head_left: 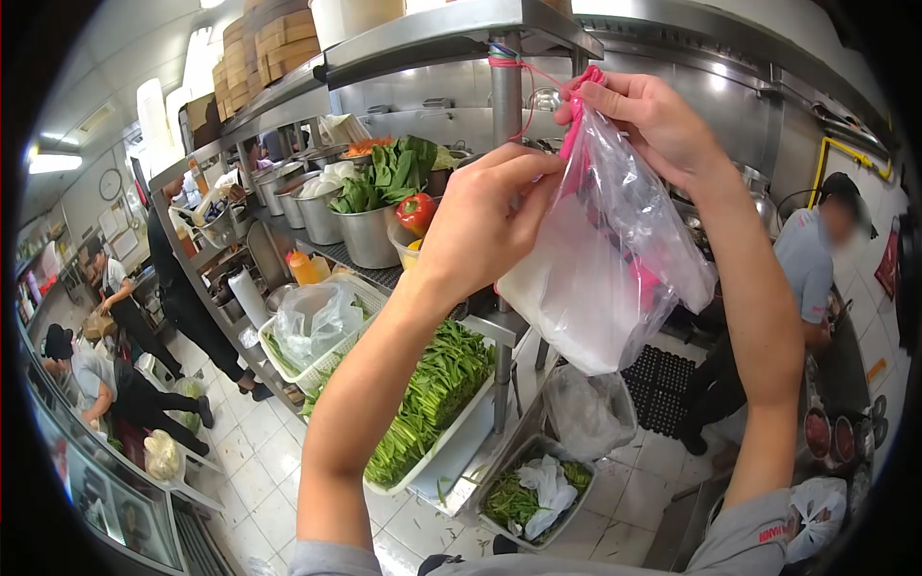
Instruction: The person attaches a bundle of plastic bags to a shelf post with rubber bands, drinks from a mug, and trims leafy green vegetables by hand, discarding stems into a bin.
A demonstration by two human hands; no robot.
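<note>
A clear plastic bag [610, 298] with something white inside hangs in front of me, its gathered neck bright pink. My right hand [653, 120] pinches the top of that neck between thumb and fingers. Lower down on the left, my left hand [485, 216] has its fingers closed on the pink edge of the same bag. Pink string [526, 72] wraps around a metal post [506, 106] just behind and runs toward the bag's neck. Whether the string is joined to the bag is hidden by my fingers.
Steel pots [368, 235] with leafy greens line the shelf, beside a red bell pepper [416, 213]. Cut green stems fill a white crate [461, 451] below. A bin of trimmings [538, 494] stands on the tiled floor. One co-worker [802, 259] is at right; others work at left.
</note>
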